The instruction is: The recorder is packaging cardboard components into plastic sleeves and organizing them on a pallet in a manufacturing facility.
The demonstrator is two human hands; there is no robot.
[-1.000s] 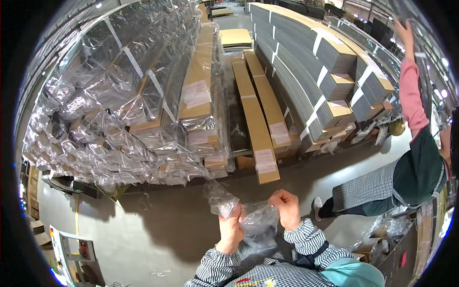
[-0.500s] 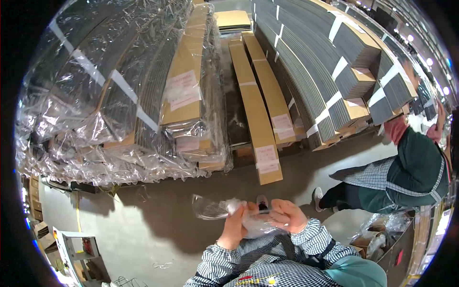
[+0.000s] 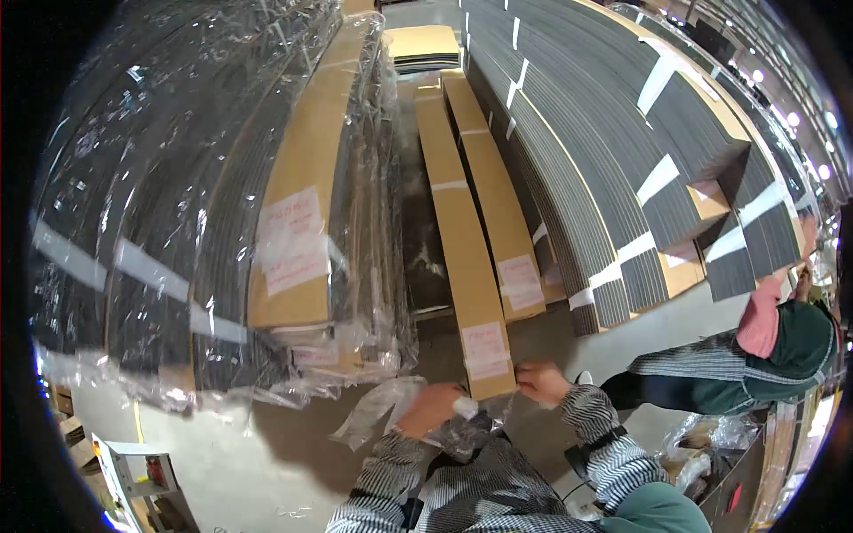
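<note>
In front of me a long, narrow brown cardboard bundle (image 3: 480,293) points its near end at my body. A pale label (image 3: 486,351) with reddish marks sits near that end. My left hand (image 3: 431,409) is closed on a crumpled clear plastic bag (image 3: 378,410), just left of the bundle's near corner. On the opposite corner, my right hand (image 3: 544,384) has its fingers closed at the bundle's edge, where the clear plastic stretches across below the end. The fingertips of both hands are partly hidden. A second long cardboard bundle (image 3: 491,191) lies alongside, to the right.
Film-wrapped dark stacks (image 3: 160,204) rise on the left, with a labelled cardboard piece (image 3: 302,222) among them. Strapped grey sheet stacks (image 3: 577,151) stand right. A co-worker (image 3: 773,355) in green is close by. A bin with plastic waste (image 3: 702,444) stands lower right.
My hands have moved forward with the plastic bag, from in front of my body to the near end of the cardboard bundle. They are now at either side of it.
</note>
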